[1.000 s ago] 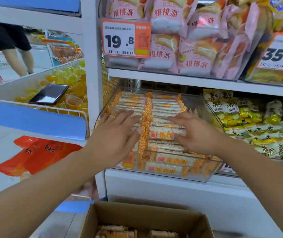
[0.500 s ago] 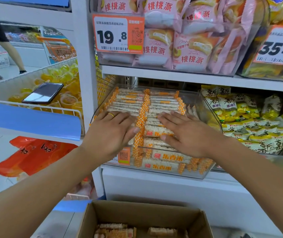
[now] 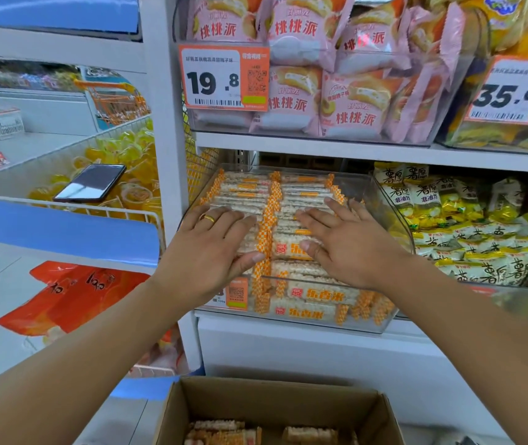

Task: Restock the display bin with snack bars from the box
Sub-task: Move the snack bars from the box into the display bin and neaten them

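Clear display bin [image 3: 381,322] holds snack bars [image 3: 307,295]; cardboard box [image 3: 275,403] too.

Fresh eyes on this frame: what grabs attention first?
Two hands pressed flat on rows of snack bars in the clear display bin at centre: left hand, wearing a gold ring, beside right hand. Above them, the bold orange 19.8 price tag on the upper bin's front. At the bottom edge, an open cardboard box with a few bars left.

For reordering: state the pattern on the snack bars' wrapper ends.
Orange-and-white checks on the snack bars, clearest in the head view.
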